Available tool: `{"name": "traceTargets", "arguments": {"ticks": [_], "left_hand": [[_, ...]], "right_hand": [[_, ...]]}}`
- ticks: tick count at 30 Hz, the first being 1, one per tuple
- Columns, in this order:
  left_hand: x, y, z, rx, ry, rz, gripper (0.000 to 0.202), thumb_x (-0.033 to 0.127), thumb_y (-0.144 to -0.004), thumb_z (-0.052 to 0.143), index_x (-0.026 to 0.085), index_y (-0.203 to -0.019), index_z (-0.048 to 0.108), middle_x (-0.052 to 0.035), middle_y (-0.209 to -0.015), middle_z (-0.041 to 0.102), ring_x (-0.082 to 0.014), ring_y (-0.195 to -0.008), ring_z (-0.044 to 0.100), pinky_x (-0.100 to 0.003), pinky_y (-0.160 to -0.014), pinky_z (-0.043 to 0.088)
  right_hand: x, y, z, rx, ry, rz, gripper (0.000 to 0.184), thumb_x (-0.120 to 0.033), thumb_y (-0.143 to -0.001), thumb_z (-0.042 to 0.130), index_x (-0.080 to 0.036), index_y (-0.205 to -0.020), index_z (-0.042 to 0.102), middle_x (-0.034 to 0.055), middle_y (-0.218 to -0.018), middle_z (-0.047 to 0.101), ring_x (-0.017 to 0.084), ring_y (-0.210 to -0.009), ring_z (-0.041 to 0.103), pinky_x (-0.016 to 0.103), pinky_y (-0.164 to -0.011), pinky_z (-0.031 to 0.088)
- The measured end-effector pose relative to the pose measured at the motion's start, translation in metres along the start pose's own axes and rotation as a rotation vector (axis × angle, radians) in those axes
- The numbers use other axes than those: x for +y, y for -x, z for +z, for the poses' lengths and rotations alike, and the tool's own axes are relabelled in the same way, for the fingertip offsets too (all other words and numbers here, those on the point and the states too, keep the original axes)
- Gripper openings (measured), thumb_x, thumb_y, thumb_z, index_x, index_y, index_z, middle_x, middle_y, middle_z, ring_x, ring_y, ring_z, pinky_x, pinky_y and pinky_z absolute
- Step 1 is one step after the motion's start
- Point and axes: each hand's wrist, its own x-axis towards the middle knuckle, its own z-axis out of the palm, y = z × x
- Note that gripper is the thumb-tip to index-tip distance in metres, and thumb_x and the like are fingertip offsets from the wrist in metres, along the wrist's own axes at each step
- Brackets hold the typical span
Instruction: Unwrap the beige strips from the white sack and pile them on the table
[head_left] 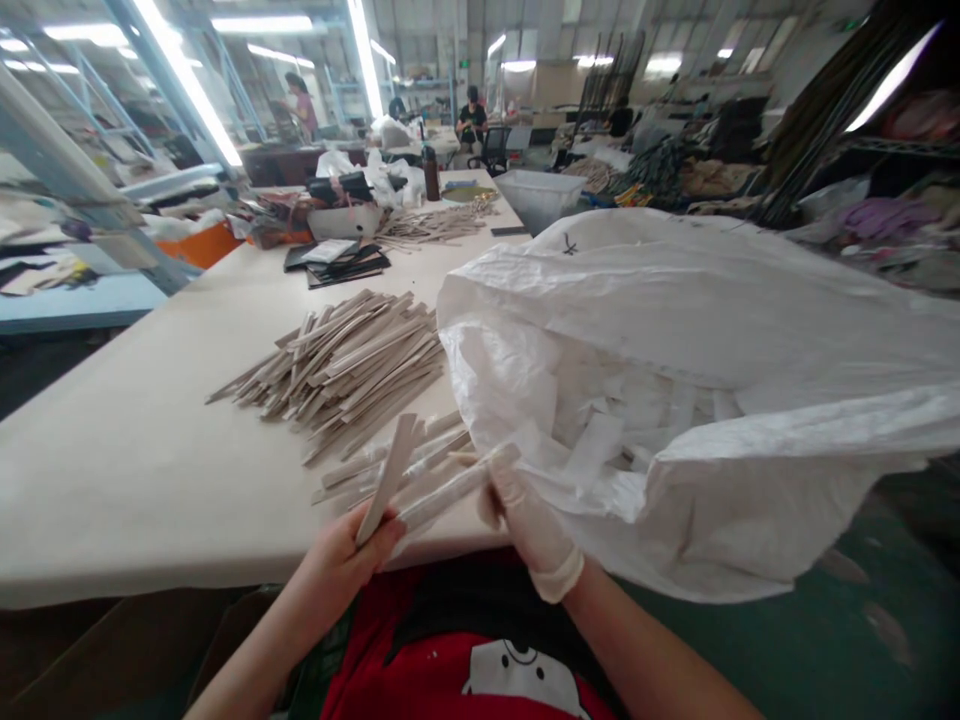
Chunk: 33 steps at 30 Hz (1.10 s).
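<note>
My bare left hand (364, 548) is closed around a flat beige strip (388, 476) that points up and away from me. The same hand meets one end of a clear plastic sleeve (450, 494). At the sleeve's other end, my right hand (531, 528), in a pale glove, pinches it. Whether a strip lies inside this sleeve I cannot tell. Just beyond my hands are several strips with shiny plastic (367, 462). A heaped pile of beige strips (360, 360) lies farther back on the table.
To the right, a large white woven bag (720, 290) gapes toward me, with whitish plastic scraps (600, 440) inside. Dark flat pieces (337, 262), a bottle (430, 174) and a grey bin (538, 198) are farther off. People sit and stand in the background.
</note>
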Motion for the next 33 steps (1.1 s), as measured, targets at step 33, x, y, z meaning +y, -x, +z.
{"name": "traceTargets", "arguments": {"ticks": [33], "left_hand": [[0.051,-0.037,0.051,-0.084,-0.161,0.294,0.031,0.043,-0.081,0.046,0.018,-0.089,0.062,-0.0028,-0.076,0.063,-0.0151,-0.065,0.054,-0.025,-0.060,0.040]], "right_hand": [[-0.015,0.010,-0.079,0.399,0.005,0.033,0.035,-0.046,-0.059,0.071,-0.019,-0.064,0.051,-0.0088,-0.046,0.037,0.005,-0.039,0.025,0.020,-0.036,0.016]]}}
